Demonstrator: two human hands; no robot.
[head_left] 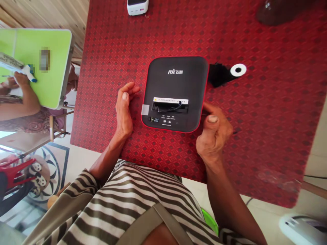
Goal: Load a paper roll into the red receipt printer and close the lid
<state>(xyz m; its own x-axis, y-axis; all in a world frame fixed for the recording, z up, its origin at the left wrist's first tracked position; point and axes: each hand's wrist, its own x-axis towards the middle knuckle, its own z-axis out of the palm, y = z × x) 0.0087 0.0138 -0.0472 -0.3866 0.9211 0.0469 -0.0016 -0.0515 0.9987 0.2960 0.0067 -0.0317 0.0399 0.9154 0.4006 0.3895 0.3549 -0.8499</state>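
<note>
A black receipt printer [178, 85] with a red rim lies on the red patterned tablecloth in front of me, its logo upright. A dark slot [170, 108] crosses its lower part, with a white warning label [170, 100] just above. To the left of the printer, my left hand [125, 107] is open with curved fingers, apart from it and empty. My right hand [214, 129] is at the printer's lower right edge, index finger stretched to its side and thumb raised; the other fingers are partly hidden. Whether the index finger touches the edge, I cannot tell.
Right of the printer lies a black roll with a white ring-shaped end [238, 70]. A white device [138, 7] sits at the far edge, a dark object [273, 13] at far right. Another person's arm [28, 98] rests at a green table [56, 81] on the left.
</note>
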